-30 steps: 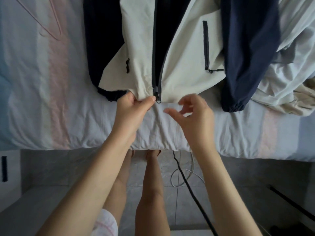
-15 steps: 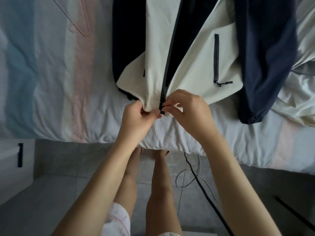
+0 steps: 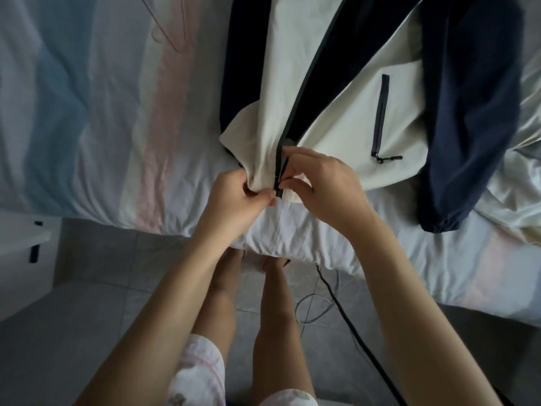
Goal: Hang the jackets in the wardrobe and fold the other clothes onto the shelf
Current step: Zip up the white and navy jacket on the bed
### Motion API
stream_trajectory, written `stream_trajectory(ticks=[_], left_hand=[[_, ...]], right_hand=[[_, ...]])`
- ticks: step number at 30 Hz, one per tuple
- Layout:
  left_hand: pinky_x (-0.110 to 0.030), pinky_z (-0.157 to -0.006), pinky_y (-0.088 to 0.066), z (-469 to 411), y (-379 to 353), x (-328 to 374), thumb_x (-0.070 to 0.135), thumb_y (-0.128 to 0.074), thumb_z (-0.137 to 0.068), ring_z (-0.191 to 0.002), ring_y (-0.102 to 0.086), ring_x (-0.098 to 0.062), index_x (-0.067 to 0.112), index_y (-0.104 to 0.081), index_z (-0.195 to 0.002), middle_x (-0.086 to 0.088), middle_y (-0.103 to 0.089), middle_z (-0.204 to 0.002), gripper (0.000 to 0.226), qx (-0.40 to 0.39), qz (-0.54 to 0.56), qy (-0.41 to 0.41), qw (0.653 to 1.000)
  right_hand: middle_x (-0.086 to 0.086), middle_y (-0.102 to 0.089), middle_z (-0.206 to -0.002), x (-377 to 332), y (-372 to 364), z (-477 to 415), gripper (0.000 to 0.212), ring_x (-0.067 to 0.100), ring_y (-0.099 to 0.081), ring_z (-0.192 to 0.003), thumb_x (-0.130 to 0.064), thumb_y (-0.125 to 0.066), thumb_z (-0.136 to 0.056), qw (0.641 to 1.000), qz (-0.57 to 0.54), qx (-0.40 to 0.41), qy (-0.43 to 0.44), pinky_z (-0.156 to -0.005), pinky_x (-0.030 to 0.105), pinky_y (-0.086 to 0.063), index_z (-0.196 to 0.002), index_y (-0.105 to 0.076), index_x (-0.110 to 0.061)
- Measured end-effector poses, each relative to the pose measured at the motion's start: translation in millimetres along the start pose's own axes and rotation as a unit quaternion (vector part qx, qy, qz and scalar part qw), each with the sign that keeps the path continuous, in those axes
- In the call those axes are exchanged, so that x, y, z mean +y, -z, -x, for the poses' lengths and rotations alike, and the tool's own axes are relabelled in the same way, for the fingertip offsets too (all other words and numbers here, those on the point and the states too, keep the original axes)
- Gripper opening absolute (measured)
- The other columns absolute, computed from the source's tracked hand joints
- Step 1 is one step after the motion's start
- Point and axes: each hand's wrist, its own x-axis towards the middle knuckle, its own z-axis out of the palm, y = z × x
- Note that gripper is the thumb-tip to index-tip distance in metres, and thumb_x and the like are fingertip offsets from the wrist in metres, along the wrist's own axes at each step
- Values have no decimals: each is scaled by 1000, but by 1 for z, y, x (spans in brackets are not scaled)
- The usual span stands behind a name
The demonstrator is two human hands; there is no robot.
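Now, in the head view, the right hand (image 3: 325,183) had closed in. A second ago it hung open and apart from the hem, and half a second ago it reached the foot of the zipper (image 3: 280,171). At this moment it pinched the zipper's lower end, thumb and forefinger curled onto the dark tape. The left hand (image 3: 235,199) gripped the other front edge as before, with a fold of cream cloth bunched between thumb and fingers. The two edges met just between the hands, so I judged that the person was seating the zipper's ends together to close the jacket before hanging it. Nothing had been put on a hanger yet.

The jacket (image 3: 336,118) lay front up on the bed (image 3: 102,127), its hem toward the person and near the bed's front edge. Its front panels were cream and its sleeves navy; the sleeve (image 3: 462,136) on the person's right ran down beside the body. Above the hands the front stood open in a narrow V that showed a dark lining (image 3: 328,83). A zipped pocket (image 3: 381,118) sat on one panel. A pink hanger (image 3: 175,33) lay on the sheet, well apart to the left. Pale crumpled clothes (image 3: 521,183) lay at the right.
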Motion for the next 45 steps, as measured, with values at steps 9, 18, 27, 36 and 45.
stream_trajectory(ticks=[9, 18, 27, 36, 45], left_hand=[[-37, -80, -57, -9, 13, 7, 7, -67, -83, -76, -70, -11, 4, -66, -89, -2, -71, -76, 7, -17, -40, -9, 999], [-30, -72, -56, 0, -29, 8, 15, -69, -85, -75, -69, -15, 12, -63, -75, 0, -69, -71, 12, 176, 293, 61, 938], [-8, -54, -38, 11, -36, -4, 12, -61, -92, -54, -56, 7, 14, -49, -66, 11, -54, -59, 29, 283, 139, -15, 949], [-4, -54, -39, 29, -15, -14, 2, -64, -87, -55, -57, 14, 20, -45, -66, 14, -54, -61, 33, 254, 122, -54, 958], [-16, -63, -50, 22, -10, -13, 10, -66, -88, -64, -65, 2, 7, -56, -82, 9, -63, -68, 11, 229, 129, -93, 961]], right_hand=[[-4, -62, -83, -4, 3, -14, 8, 19, -58, -66, -19, -62, -86, 999, 14, -27, 13, -58, 27, -36, -82, -61, -13], [1, -61, -79, -19, -15, -11, 8, 21, -60, -71, -11, -60, -86, 989, -89, 75, -95, -63, 35, -46, -80, -57, -8], [-3, -62, -84, -47, -38, 0, 9, 12, -60, -68, -15, -60, -87, 971, -107, 147, -155, -59, 30, -45, -79, -58, -10], [-8, -62, -111, -50, -36, 0, 11, 21, -66, -71, -20, -64, -85, 988, -81, 95, -93, -62, 41, -51, -80, -60, -11], [-11, -65, -112, -53, -26, -5, 9, 18, -66, -70, -21, -63, -85, 984, -66, 131, -102, -67, 44, -52, -79, -64, -14]])
